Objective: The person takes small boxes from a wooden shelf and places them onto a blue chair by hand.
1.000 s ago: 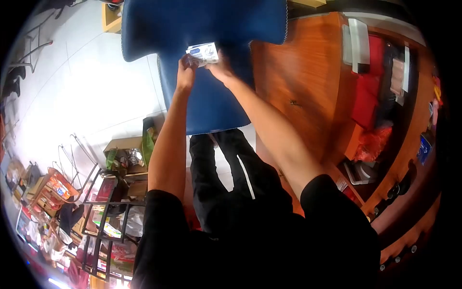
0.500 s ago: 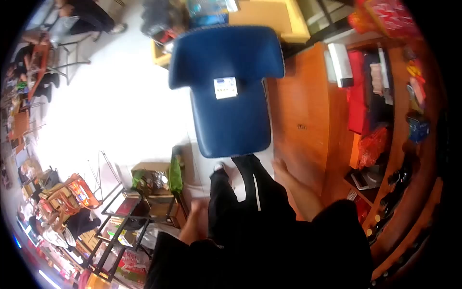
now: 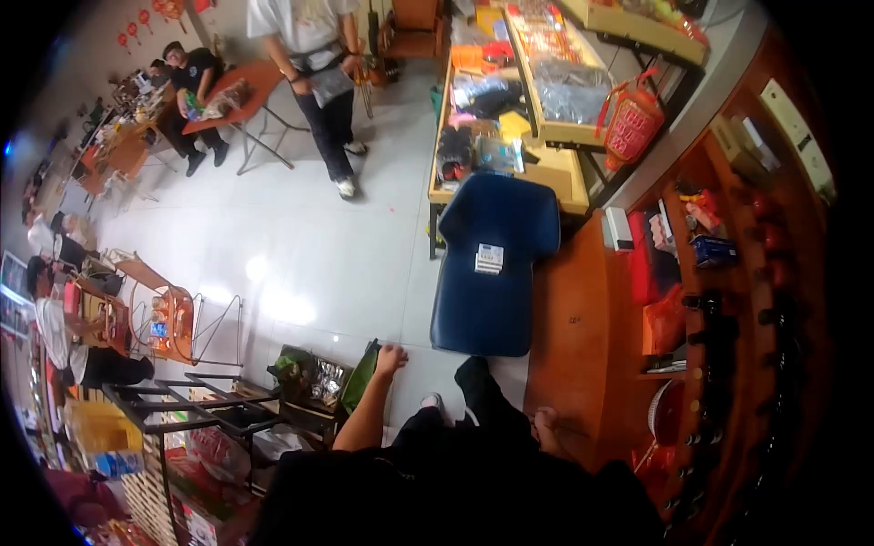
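Observation:
My left hand (image 3: pixel 391 359) is held out in front of me over the floor, with loosely bent fingers and nothing in it. It is nearest to the green bag (image 3: pixel 360 380). My right hand (image 3: pixel 546 420) hangs low beside my leg, close to the orange-brown wooden cabinet (image 3: pixel 572 318); its fingers are too small and dark to make out. Ahead stands a blue padded chair (image 3: pixel 482 309), seat and backrest visible, touched by neither hand. A small stack of white printed boxes or cards (image 3: pixel 489 258) lies on the chair.
Goods fill a yellow-edged display shelf (image 3: pixel 555 177) behind the chair. Bottles (image 3: pixel 706 391) line a wooden rack at right. A black metal frame (image 3: pixel 182 400) and bags stand at left. One person (image 3: pixel 314 91) stands on the white floor; another sits by a folding table (image 3: pixel 246 96).
My view has lifted and turned left, so the chair appears lower and further right. My left hand has swung forward; my right hand has drawn back beside my leg.

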Demonstrator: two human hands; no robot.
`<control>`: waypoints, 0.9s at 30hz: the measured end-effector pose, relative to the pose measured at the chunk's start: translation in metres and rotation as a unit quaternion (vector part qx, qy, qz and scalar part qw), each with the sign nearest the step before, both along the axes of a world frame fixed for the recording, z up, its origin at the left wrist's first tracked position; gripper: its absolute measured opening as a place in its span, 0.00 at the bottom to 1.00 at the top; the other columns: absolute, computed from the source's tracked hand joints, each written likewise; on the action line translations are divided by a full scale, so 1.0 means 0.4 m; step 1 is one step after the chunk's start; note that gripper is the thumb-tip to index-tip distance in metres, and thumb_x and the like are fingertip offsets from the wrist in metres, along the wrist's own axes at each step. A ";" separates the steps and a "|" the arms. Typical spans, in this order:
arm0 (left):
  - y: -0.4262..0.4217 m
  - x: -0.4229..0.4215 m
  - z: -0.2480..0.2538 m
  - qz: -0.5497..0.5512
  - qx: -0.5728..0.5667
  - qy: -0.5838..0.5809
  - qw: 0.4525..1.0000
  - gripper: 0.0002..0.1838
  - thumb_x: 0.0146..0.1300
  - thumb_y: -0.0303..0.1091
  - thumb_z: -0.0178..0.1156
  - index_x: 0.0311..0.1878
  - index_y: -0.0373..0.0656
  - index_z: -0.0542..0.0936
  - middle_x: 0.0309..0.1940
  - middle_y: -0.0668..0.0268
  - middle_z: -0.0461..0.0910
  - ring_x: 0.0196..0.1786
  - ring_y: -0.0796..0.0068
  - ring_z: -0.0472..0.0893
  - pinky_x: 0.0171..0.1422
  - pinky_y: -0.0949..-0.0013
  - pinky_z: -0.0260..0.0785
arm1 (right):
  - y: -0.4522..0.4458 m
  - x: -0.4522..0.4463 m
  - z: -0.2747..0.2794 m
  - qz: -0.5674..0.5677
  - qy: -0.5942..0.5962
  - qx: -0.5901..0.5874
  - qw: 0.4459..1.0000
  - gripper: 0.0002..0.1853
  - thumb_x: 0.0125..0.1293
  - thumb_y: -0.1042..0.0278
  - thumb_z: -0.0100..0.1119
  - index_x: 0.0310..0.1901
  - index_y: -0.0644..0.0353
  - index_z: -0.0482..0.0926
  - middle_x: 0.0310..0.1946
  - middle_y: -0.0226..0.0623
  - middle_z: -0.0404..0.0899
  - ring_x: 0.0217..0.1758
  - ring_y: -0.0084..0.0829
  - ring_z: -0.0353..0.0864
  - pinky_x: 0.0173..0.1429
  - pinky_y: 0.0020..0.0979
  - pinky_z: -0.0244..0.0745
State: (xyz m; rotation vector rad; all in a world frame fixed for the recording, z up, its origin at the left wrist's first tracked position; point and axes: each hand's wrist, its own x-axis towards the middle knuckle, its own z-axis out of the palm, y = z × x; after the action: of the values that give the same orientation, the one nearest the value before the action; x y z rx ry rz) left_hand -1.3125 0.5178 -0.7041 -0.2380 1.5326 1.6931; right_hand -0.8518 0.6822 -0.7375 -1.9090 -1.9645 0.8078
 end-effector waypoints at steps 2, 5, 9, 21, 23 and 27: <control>0.026 -0.101 -0.030 -0.156 0.150 -0.037 0.976 0.03 0.61 0.28 0.49 0.35 0.40 0.69 0.22 0.66 0.71 0.25 0.73 0.74 0.27 0.68 0.68 | 0.033 -0.105 0.055 -0.203 0.168 -0.173 0.949 0.07 0.57 0.73 0.51 0.25 0.64 0.76 0.23 0.40 0.77 0.28 0.34 0.77 0.31 0.36 0.72; 0.057 -0.037 0.212 -0.179 0.017 0.101 0.979 0.08 0.58 0.31 0.55 0.38 0.40 0.70 0.26 0.64 0.77 0.27 0.73 0.78 0.29 0.71 0.71 | 0.022 -0.196 0.162 -0.131 0.223 -0.150 0.954 0.07 0.55 0.78 0.48 0.31 0.60 0.77 0.22 0.37 0.75 0.22 0.31 0.75 0.22 0.32 0.70; -0.104 0.062 0.077 -0.222 0.034 0.137 0.965 0.06 0.57 0.30 0.55 0.29 0.37 0.73 0.20 0.64 0.75 0.19 0.76 0.73 0.19 0.73 0.65 | -0.079 -0.234 0.203 -0.057 0.322 -0.215 0.920 0.09 0.60 0.75 0.47 0.40 0.56 0.75 0.23 0.37 0.76 0.16 0.26 0.73 0.15 0.26 0.64; -0.741 0.573 -0.093 -0.754 -0.206 0.272 0.562 0.12 0.60 0.39 0.51 0.29 0.41 0.75 0.20 0.66 0.74 0.21 0.69 0.73 0.24 0.66 0.67 | -0.807 0.526 0.187 -0.223 0.320 -0.226 0.893 0.13 0.55 0.72 0.52 0.43 0.59 0.78 0.26 0.41 0.80 0.20 0.29 0.78 0.21 0.30 0.74; -0.670 0.642 -0.080 -0.804 -0.187 0.293 0.482 0.13 0.61 0.41 0.50 0.30 0.42 0.76 0.21 0.67 0.75 0.22 0.69 0.74 0.26 0.67 0.67 | -0.939 0.685 0.200 -0.368 0.340 -0.145 0.853 0.12 0.55 0.73 0.51 0.41 0.59 0.78 0.24 0.40 0.80 0.19 0.28 0.77 0.20 0.29 0.73; -0.468 0.829 -0.045 -0.866 -0.100 0.366 0.324 0.16 0.62 0.45 0.49 0.32 0.42 0.77 0.23 0.68 0.76 0.23 0.69 0.74 0.28 0.67 0.68 | -1.203 0.862 0.199 -0.510 0.262 0.029 0.819 0.10 0.55 0.74 0.50 0.38 0.60 0.78 0.22 0.38 0.79 0.18 0.26 0.76 0.18 0.27 0.71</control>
State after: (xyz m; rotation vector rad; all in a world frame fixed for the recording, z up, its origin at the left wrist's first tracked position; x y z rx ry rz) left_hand -0.9808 0.3307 -0.7221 1.7097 1.2109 -0.3993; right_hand -0.5070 0.2008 -0.6578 -2.0009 -0.4701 0.7652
